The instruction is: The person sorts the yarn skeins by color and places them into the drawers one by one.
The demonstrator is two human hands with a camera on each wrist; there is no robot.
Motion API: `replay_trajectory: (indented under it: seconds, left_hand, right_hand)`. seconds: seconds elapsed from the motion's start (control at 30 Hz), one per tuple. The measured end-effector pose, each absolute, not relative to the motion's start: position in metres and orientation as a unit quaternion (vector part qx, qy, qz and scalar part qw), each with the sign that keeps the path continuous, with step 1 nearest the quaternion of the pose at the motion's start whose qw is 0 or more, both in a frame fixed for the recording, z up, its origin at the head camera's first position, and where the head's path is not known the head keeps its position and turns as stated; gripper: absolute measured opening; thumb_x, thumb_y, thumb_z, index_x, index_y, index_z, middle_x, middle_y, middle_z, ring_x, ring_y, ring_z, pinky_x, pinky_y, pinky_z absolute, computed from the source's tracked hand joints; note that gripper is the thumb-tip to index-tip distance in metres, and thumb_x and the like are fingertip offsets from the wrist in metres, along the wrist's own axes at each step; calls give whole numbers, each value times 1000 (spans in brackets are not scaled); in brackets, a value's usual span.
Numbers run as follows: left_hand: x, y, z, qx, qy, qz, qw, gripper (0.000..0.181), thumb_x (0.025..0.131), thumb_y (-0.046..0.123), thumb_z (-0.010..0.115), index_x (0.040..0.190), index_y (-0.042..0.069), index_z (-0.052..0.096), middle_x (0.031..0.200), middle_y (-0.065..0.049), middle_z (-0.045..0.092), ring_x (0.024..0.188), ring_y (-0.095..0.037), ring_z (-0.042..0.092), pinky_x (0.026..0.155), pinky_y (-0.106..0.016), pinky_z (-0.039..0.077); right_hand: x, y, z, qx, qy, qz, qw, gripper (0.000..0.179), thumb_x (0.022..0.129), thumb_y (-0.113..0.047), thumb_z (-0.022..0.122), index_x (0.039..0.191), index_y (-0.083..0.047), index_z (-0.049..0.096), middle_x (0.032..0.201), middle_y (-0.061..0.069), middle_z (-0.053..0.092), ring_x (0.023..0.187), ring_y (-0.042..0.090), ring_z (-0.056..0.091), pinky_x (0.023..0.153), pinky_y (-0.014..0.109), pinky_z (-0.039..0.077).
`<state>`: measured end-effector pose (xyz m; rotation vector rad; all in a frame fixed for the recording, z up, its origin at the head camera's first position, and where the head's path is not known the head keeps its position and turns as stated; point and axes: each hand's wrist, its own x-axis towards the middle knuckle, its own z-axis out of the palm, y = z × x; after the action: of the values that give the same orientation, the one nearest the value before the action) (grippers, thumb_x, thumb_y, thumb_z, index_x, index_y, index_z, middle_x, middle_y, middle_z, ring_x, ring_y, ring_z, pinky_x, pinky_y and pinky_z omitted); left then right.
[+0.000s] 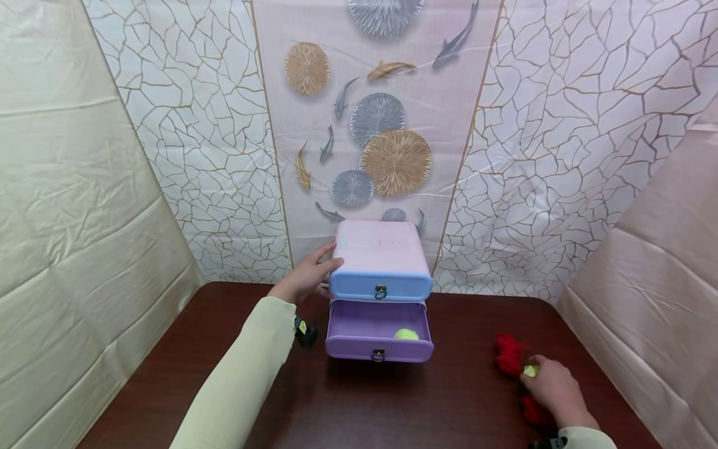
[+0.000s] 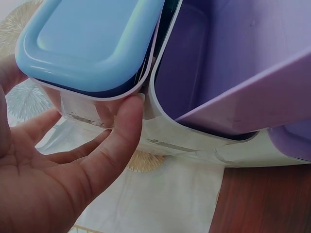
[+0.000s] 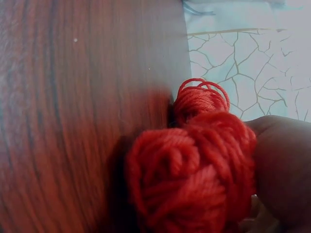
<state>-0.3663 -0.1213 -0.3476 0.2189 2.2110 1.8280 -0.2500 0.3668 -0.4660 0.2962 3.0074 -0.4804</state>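
A small drawer unit (image 1: 381, 246) with a pink top stands at the back of the table. Its blue upper drawer (image 1: 359, 285) is closed; the purple lower drawer (image 1: 359, 348) is pulled out, with a yellow-green ball (image 1: 406, 335) inside. My left hand (image 1: 305, 274) rests on the unit's left side, fingers spread; in the left wrist view its thumb touches the casing beside the blue drawer. At the right my right hand (image 1: 555, 383) holds a yellow-green ball (image 1: 530, 371) at its fingertips. Bundles of red yarn (image 1: 508, 354) lie beside that hand and fill much of the right wrist view.
The dark brown table (image 1: 449, 405) carries everything. Patterned cloth (image 1: 561, 156) hangs behind it, and plain cloth sheets (image 1: 78, 218) slope down at both sides. More red yarn (image 1: 535, 411) lies partly under the right hand.
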Motion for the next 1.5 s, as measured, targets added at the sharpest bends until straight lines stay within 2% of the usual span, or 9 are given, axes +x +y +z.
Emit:
replay_trajectory:
  seconds: [0.4,0.63,1.13,1.5]
  left_hand:
    - [-365,-121,-348,77,762,630,127,65,97,35,58,153,36,25,131,-25,53,97,-33,67,72,-47,59]
    - [-365,-121,-349,83,760,631,129,65,97,35,57,153,35,23,131,-27,53,98,-33,67,72,-47,59]
    - [-366,-122,-349,78,760,632,130,65,97,36,58,153,36,24,133,-24,52,97,-32,67,73,-48,58]
    - [-366,-122,-349,79,758,634,131,65,97,37,58,153,37,24,135,-24,50,100,-33,66,74,-48,58]
  right_hand:
    - [-245,368,-462,91,982,-164,19,53,85,-29,65,119,10,55,104,32,61,92,45,59,73,55,48]
    - [-244,368,-455,87,983,-164,-13,52,84,-27,63,119,10,55,101,32,61,87,42,60,68,54,48]
    - [-239,357,-442,68,981,-160,-85,48,83,-23,59,118,9,56,104,35,57,90,48,57,65,55,48]
    - [-236,340,-427,53,979,-165,-104,47,86,-24,59,122,7,56,115,35,54,93,48,57,67,56,48]
